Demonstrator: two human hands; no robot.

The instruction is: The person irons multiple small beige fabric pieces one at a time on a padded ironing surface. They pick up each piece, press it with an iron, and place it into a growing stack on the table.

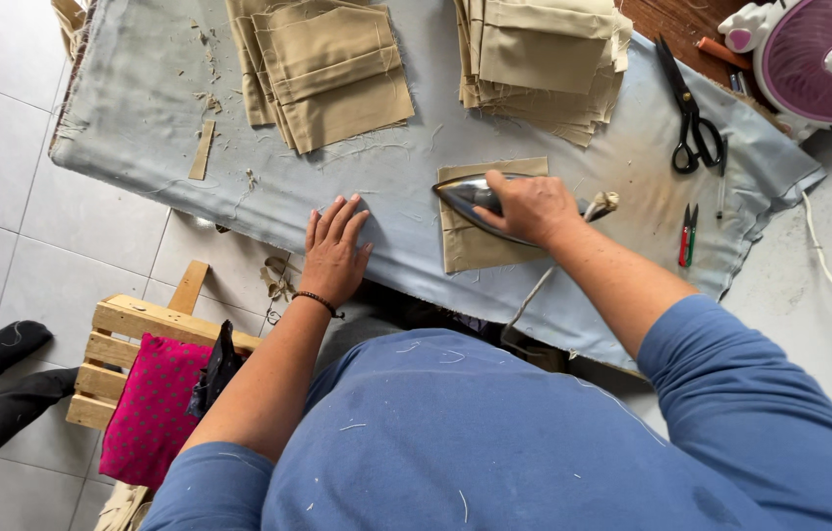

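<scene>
A: Khaki patch (480,246) is being pressed on the grey cover (141,108). Iron (475,197) sits on the patch's upper half, nose pointing left, handle gripped closed by the right hand (532,208). Left hand (334,251) is laid flat and open on the cover, holding nothing, left of the patch and near the iron's nose.

B: Risks?

A: A burn is judged the main one: open fingers lie in line with the nose, so a leftward stroke could reach them. Scorching is likely if the iron is left resting on one spot; brown staining is already seen on the cover right of the patch. Cord (534,290) is run off the near edge beside the forearm, so a snag could drag the iron. Patch is pinned by nothing but the iron, so a crease could be pressed in.

B: Packages, labels, signs?

A: None can be made out. Two khaki stacks (327,69) (544,59) are set along the far side. Scissors (691,118) and a red-green clipper (687,234) lie at right, well apart from the iron. Pink-and-white fan (819,64) is seen at the top right corner.
</scene>
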